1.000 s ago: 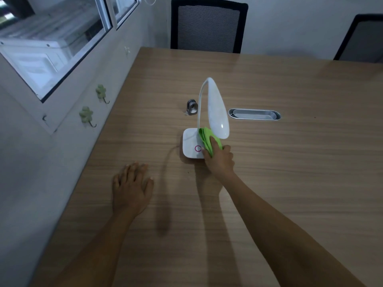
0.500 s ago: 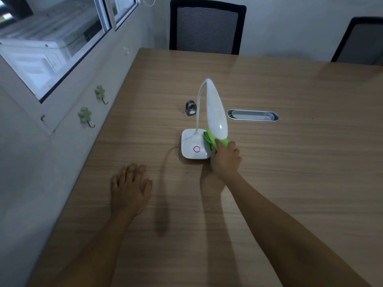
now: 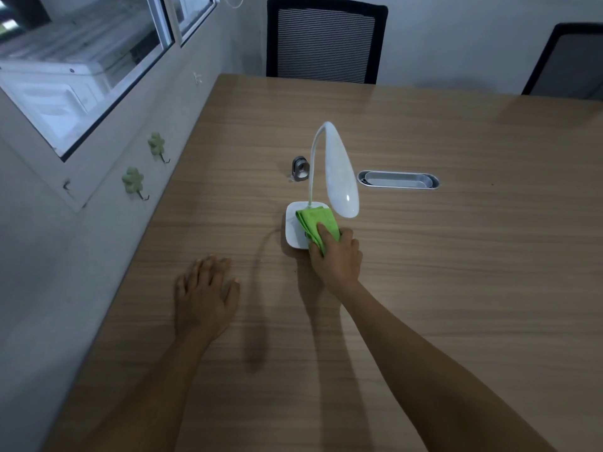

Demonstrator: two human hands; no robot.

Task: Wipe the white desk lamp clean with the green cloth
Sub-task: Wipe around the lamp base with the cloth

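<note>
The white desk lamp (image 3: 339, 177) stands on the wooden table (image 3: 456, 272), its curved neck bending the long head down over its square base (image 3: 292, 228). A folded green cloth (image 3: 316, 221) lies across the base, pressed there by my right hand (image 3: 337, 261), which grips its near end. The cloth hides the base's right half and its button. My left hand (image 3: 204, 295) rests flat on the table to the left, fingers apart, holding nothing.
A small metal clip-like object (image 3: 300, 168) sits behind the lamp. A grey oval cable slot (image 3: 398, 180) is set in the table to the right. Two dark chairs (image 3: 326, 40) stand at the far edge. A wall with green hooks (image 3: 133, 181) and windows borders the left.
My right hand slid the cloth from the base's right edge back leftward over the base, covering the button. My left hand stayed put.
</note>
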